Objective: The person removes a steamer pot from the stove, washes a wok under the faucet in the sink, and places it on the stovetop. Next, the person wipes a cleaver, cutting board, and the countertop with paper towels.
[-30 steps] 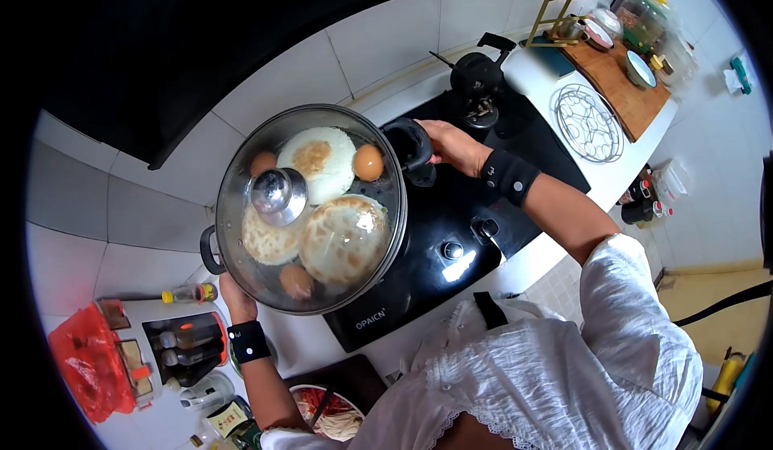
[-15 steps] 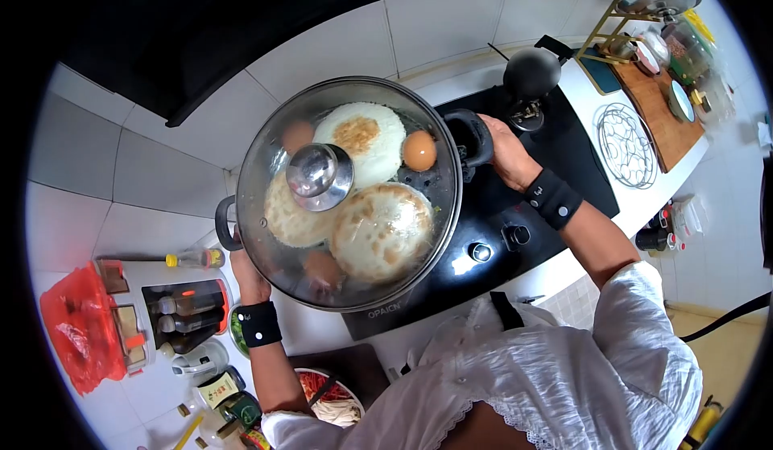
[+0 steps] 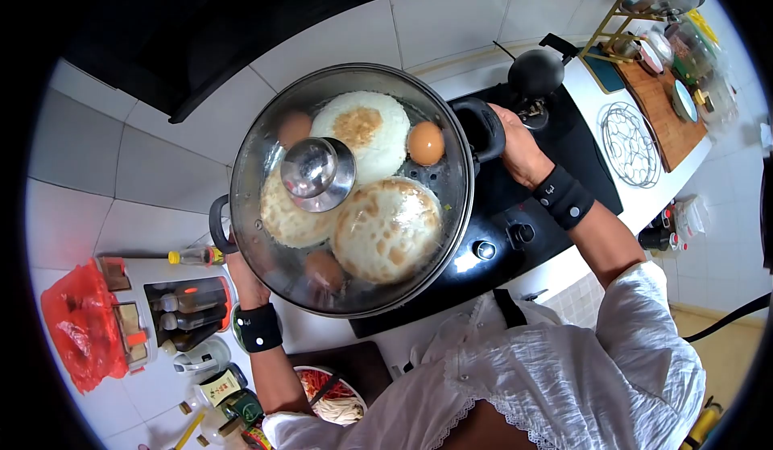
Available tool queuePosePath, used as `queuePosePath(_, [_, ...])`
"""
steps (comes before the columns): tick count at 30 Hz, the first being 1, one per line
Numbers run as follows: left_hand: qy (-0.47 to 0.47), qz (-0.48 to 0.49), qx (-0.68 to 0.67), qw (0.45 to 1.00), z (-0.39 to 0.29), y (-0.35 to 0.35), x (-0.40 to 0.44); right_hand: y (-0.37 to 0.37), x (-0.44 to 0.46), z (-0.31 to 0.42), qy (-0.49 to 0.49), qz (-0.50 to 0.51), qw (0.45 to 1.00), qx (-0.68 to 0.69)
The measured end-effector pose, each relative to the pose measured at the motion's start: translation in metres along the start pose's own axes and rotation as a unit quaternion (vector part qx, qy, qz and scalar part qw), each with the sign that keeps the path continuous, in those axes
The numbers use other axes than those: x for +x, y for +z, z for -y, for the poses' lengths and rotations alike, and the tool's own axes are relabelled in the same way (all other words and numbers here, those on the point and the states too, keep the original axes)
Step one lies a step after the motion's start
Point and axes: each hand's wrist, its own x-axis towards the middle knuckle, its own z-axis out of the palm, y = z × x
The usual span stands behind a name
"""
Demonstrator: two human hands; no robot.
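Observation:
A wide steamer pot (image 3: 460, 245) with a clear glass lid (image 3: 266, 160) and a metal knob (image 3: 310, 170) fills the middle of the head view, raised above the stove. Under the lid lie several round browned flatbreads (image 3: 386, 229) and several brown eggs (image 3: 425, 143). My right hand (image 3: 523, 150) is closed round the black handle (image 3: 481, 132) on the right. On the other side, my left hand (image 3: 246, 279) is closed at the left handle (image 3: 219, 223), its fingers partly hidden by the pot.
A black cooktop (image 3: 564, 168) lies beneath, with a small black pan (image 3: 535, 73) at its back. Right of it are a wire rack (image 3: 628, 146) and a wooden board (image 3: 670, 124). At lower left stand several bottles (image 3: 193, 297), a red bag (image 3: 80, 329) and a bowl of shredded food (image 3: 334, 402).
The pot looks slightly larger and nearer to the camera, held in both hands throughout. My right hand has shifted a little to the right with its handle.

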Motion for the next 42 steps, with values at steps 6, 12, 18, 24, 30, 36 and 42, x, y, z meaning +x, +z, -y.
queuePosePath(6, [0.041, 0.007, 0.136, 0.99, 0.001, -0.039, 0.004, 0.002, -0.022, 0.03, 0.023, -0.025, 0.999, 0.007])
queuePosePath(12, [0.083, 0.016, 0.058, 0.995, -0.026, -0.012, -0.061, -0.029, -0.057, 0.052, 0.022, -0.014, 0.999, 0.02])
queuePosePath(18, [0.105, 0.033, 0.104, 0.988, -0.028, 0.027, -0.124, -0.097, -0.103, 0.08, 0.022, 0.029, 0.996, 0.079])
queuePosePath(24, [0.125, 0.053, 0.145, 0.98, 0.016, 0.121, -0.188, -0.221, -0.146, 0.115, 0.051, 0.015, 0.997, 0.061])
queuePosePath(30, [0.032, 0.121, 0.113, 0.986, 0.086, 0.261, -0.229, -0.35, -0.196, 0.142, 0.04, -0.093, 0.995, 0.023])
queuePosePath(36, [0.022, 0.158, 0.091, 0.983, 0.147, 0.435, -0.268, -0.479, -0.229, 0.16, 0.034, -0.165, 0.986, 0.006])
queuePosePath(42, [0.007, 0.175, 0.119, 0.977, 0.207, 0.578, -0.283, -0.613, -0.227, 0.144, 0.031, -0.245, 0.969, -0.017])
